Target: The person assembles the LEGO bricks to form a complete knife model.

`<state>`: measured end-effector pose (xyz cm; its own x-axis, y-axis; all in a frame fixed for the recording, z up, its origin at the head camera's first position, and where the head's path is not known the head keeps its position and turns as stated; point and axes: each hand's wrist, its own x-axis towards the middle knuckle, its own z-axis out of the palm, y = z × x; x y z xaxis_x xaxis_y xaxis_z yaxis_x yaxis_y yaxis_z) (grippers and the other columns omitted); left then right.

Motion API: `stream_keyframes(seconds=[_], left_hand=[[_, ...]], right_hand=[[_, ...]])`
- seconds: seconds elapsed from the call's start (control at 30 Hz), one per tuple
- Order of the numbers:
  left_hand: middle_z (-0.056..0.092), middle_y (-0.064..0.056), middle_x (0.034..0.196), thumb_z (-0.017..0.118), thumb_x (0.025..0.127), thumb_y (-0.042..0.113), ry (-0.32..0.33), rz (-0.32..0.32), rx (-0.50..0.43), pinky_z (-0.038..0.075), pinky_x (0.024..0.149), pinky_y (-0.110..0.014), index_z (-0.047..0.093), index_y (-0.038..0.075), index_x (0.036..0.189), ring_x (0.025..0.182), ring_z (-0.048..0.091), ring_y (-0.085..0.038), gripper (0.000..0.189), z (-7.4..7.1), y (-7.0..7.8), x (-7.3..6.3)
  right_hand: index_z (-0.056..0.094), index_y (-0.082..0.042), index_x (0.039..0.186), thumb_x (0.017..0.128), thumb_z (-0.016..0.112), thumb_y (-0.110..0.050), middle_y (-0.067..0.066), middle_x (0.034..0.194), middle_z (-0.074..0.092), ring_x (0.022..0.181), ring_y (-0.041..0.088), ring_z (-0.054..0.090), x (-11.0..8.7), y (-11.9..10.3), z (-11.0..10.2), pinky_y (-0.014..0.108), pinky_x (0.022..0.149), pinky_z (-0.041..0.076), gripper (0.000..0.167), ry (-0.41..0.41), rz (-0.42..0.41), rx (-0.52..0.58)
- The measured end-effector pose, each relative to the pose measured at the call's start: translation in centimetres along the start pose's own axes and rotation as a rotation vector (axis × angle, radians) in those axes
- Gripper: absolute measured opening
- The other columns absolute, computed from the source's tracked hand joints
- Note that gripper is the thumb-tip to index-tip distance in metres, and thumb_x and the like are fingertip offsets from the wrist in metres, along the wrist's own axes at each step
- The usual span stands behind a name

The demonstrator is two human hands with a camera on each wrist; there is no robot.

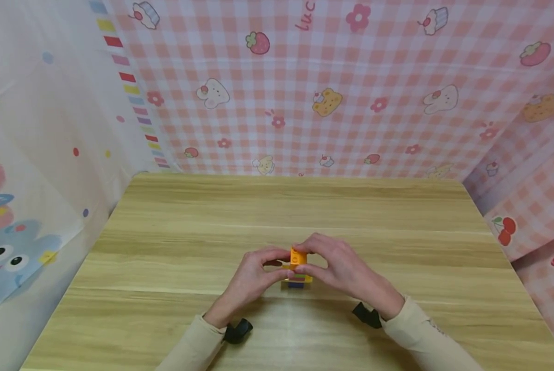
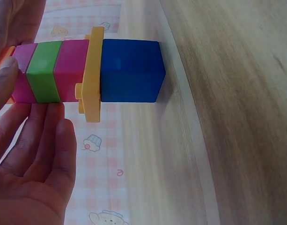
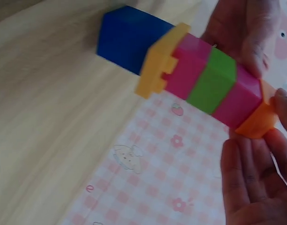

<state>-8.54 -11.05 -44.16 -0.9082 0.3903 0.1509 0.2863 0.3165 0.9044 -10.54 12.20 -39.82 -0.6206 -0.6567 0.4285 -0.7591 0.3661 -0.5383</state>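
A tower of toy building blocks stands upright on the wooden table. From the bottom, it has a blue block (image 2: 131, 70), a wider yellow plate (image 2: 91, 75), a pink block (image 3: 190, 65), a green block (image 3: 213, 79), a second pink block (image 3: 239, 98) and an orange block (image 1: 297, 256) on top. My right hand (image 1: 339, 263) pinches the orange block between thumb and fingers. From the other side, my left hand (image 1: 256, 270) holds the upper tower, its thumb on the upper pink block. In the head view, the hands hide part of the tower.
The wooden table (image 1: 212, 221) spreads around the tower. A pink checked cloth (image 1: 295, 103) with cartoon prints hangs behind it, and a pale printed cloth (image 1: 40, 129) hangs at the left. Black wrist mounts (image 1: 237, 331) sit below both wrists.
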Motion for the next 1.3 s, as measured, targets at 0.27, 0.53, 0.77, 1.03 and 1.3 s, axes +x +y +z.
stream_keyframes(seconds=[0.27,0.53,0.77,1.03,1.3], left_hand=[[0.074,0.0,0.121,0.081,0.092,0.015,-0.016,-0.022,-0.042,0.058,0.095,-0.035,0.076,0.009,0.121,0.112,0.068,-0.017,0.03,0.2,-0.2,-0.5],[0.073,-0.005,0.122,0.08,0.092,0.015,-0.02,-0.048,-0.052,0.058,0.095,-0.037,0.075,0.007,0.121,0.11,0.069,-0.022,0.03,0.2,-0.3,-0.4],[0.073,-0.004,0.122,0.08,0.093,0.013,-0.026,-0.012,-0.073,0.058,0.096,-0.037,0.069,0.008,0.125,0.112,0.068,-0.018,0.034,-0.2,-0.5,0.1],[0.071,-0.002,0.126,0.078,0.095,0.019,-0.046,0.02,-0.067,0.056,0.098,-0.038,0.067,0.011,0.129,0.115,0.066,-0.018,0.036,-0.4,-0.6,0.3],[0.067,-0.006,0.134,0.072,0.1,0.02,-0.042,-0.049,-0.101,0.05,0.107,-0.051,0.061,0.008,0.14,0.124,0.062,-0.027,0.043,-1.2,-0.9,-0.1]], right_hand=[[0.069,-0.007,0.121,0.088,0.084,-0.015,0.0,0.11,0.072,0.098,0.012,0.069,-0.8,0.9,0.7,0.032,0.083,0.061,0.037,-0.01,-0.085,0.012],[0.068,-0.004,0.122,0.086,0.085,-0.012,0.004,0.11,0.071,0.097,0.016,0.071,-1.3,1.2,1.4,0.031,0.083,0.061,0.041,0.026,-0.104,-0.04],[0.067,-0.006,0.126,0.084,0.087,-0.012,0.004,0.112,0.07,0.099,0.017,0.071,-1.3,1.6,1.9,0.031,0.084,0.061,0.047,0.069,-0.078,-0.067],[0.065,-0.009,0.132,0.087,0.084,-0.011,0.002,0.123,0.07,0.106,0.018,0.07,-1.5,1.8,1.8,0.034,0.089,0.061,0.049,0.068,0.066,0.038],[0.063,-0.009,0.133,0.093,0.079,-0.02,0.001,0.12,0.072,0.101,0.015,0.071,-1.0,1.2,0.7,0.036,0.091,0.06,0.044,0.046,0.279,0.187]])
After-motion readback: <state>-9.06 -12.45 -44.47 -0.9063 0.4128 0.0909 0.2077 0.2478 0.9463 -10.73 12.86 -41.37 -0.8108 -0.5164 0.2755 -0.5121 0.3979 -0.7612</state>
